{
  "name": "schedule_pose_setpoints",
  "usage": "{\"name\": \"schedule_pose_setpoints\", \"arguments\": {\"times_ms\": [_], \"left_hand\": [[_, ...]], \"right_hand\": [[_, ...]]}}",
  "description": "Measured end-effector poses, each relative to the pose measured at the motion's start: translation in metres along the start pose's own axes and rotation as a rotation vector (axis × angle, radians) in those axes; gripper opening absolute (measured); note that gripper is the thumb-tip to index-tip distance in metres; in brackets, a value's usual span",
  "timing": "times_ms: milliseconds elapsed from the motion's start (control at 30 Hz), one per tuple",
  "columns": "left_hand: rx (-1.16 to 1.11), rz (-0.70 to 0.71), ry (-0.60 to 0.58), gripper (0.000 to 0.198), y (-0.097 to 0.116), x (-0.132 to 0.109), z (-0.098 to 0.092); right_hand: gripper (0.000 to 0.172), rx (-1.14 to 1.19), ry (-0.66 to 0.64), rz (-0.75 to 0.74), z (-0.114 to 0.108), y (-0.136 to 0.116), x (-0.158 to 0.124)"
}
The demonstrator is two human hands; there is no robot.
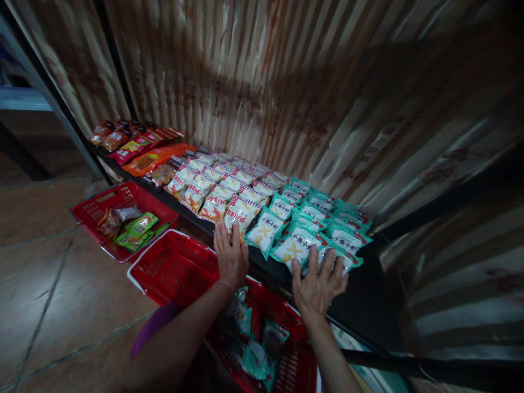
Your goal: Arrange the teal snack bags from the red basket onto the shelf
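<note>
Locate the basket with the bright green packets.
Head view, left side: it's the leftmost red basket, in front of the black shelf, beside the middle red basket and left of the left hand.

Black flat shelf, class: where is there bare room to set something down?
Bare: the flat black shelf's right end, between teal-and-white plastic packets and striped brown curtain. Crowded: leftward from those packets, through red-lettered white plastic packets.

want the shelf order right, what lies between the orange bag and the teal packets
The head view shows brownish packets beside the orange bag, then white packets up to the teal packets.
</note>
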State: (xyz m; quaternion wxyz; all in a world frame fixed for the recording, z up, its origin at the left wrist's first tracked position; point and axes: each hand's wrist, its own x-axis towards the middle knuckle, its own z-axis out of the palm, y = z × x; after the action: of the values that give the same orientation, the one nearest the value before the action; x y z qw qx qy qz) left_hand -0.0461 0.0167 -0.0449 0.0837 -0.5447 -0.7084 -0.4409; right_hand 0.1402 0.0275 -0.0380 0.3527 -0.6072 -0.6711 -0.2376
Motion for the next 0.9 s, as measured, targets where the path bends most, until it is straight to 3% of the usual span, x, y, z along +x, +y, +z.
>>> {"name": "schedule_pose_setpoints", "arguments": {"times_ms": [167,633,900], "left_hand": [[0.081,0.029,-0.028,0.051,-0.015,0.004,0.009],[0.153,-0.119,-0.026,0.05,-0.003,0.03,0.023],[0.14,-0.052,0.053,0.047,-0.003,0.03,0.034]], "right_hand": [[0.06,-0.016,0.013,-0.005,0.003,0.002,0.0],[0.058,-0.056,0.023,-0.025,0.007,0.007,-0.001],[0.061,-0.067,0.021,-0.032,0.009,0.007,-0.002]]}}
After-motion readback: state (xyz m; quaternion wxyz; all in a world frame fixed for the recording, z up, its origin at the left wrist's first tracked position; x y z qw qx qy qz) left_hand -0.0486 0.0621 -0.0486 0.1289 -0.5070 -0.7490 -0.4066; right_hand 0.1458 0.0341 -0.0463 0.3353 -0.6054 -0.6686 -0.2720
